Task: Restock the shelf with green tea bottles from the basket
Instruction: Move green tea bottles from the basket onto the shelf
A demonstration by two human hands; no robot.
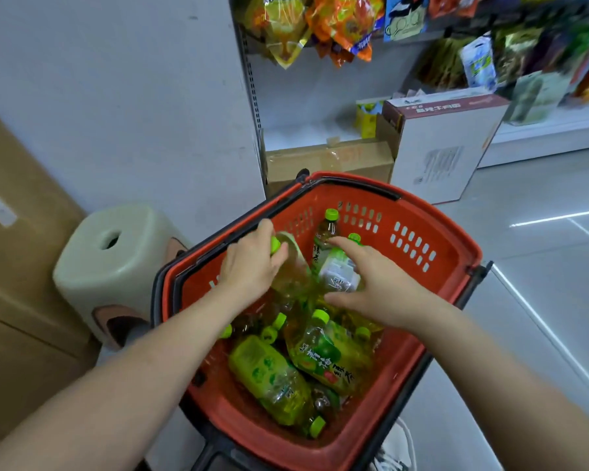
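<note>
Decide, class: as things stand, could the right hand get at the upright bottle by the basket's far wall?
Probably yes. The right hand hovers open above a lying bottle, and the upright bottle stands just beyond its fingertips with nothing over its cap.

pale floor (541, 253) carries a red basket (456, 253), a stool (116, 253), and boxes (439, 147) by the shelf (541, 127).

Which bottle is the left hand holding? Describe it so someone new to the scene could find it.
Start at the red shopping basket on the floor below the snack shelves. At its far left side, the left hand wraps the neck of a green tea bottle. Unlike the bottles lying loose below it, it is tilted up, cap poking out between the fingers.
</note>
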